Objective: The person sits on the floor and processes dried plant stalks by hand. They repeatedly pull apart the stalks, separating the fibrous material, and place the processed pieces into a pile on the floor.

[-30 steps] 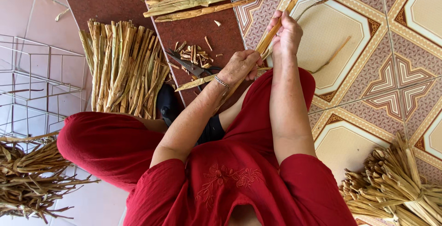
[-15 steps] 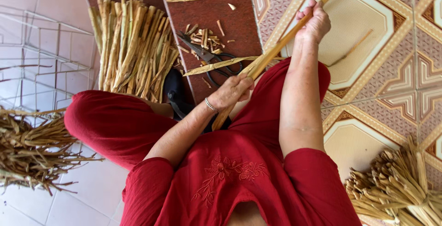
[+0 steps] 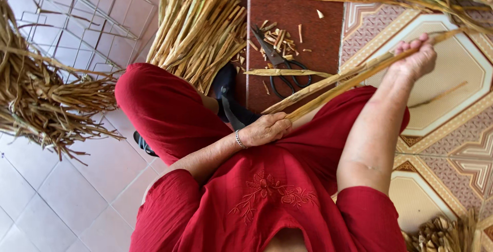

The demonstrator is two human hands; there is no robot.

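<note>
Stalks (image 3: 339,85), two long dried ones, run from my left hand (image 3: 267,129), closed on their lower ends at my lap, up to my right hand (image 3: 416,59), closed around them higher. I judge steady tension keeps them together. One pair of scissors (image 3: 280,64) lies on the floor beyond.

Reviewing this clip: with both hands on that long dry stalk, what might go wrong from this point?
1. The stalk is held only at its ends, by the left hand and the right hand; it looks partly split, so it may snap or splinter into the fingers.
2. The scissors lie open on the mat near the person's foot; a careless reach or shift might catch the blades.
</note>
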